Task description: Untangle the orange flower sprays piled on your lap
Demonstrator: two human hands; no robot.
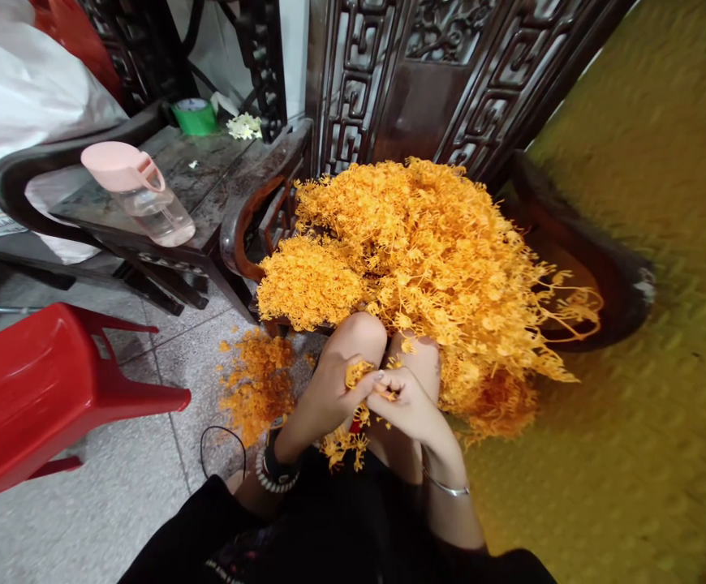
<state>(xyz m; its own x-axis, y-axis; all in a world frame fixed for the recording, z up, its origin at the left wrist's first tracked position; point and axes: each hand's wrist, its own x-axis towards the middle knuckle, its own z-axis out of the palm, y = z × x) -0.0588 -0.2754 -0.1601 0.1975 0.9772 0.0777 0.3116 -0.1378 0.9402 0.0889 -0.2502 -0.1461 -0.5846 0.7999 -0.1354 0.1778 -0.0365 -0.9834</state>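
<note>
1. The left hand and right hand meet above the knees, fingers pinched together on a small sprig of orange artificial flowers.
2. Just beyond them, a big heap of orange plastic flower sprigs fills the dark carved wooden chair.
3. More fallen orange sprigs lie on the grey tiled floor.

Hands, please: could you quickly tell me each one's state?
Left hand: closed on a small orange plastic flower sprig.
Right hand: pinching the same sprig.
</note>
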